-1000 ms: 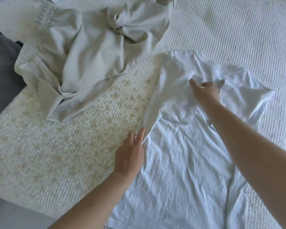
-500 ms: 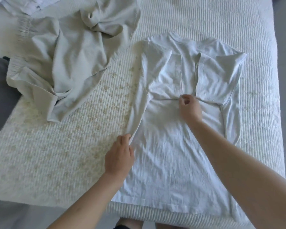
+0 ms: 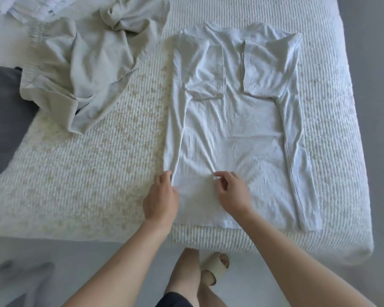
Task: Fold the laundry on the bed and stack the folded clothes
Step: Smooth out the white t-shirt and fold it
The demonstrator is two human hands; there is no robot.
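Head view: a white T-shirt (image 3: 233,120) is spread flat on the bed (image 3: 87,173), both sleeves folded inward. Its folded left edge is pinched by the left hand (image 3: 161,200) — fingers curled on the cloth. The right hand (image 3: 232,192) is held over the lower middle, fingertips pinching a fabric wrinkle. Beige shorts (image 3: 87,63) lie crumpled beside the shirt.

Pale grey floor (image 3: 368,63) surrounds the white ribbed bed (image 3: 87,185).

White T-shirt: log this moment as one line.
white T-shirt flat on bed, sleeves and sides folded in | left hand pinches left folded edge | right hand pinches shirt's middle | beige garment unfolded
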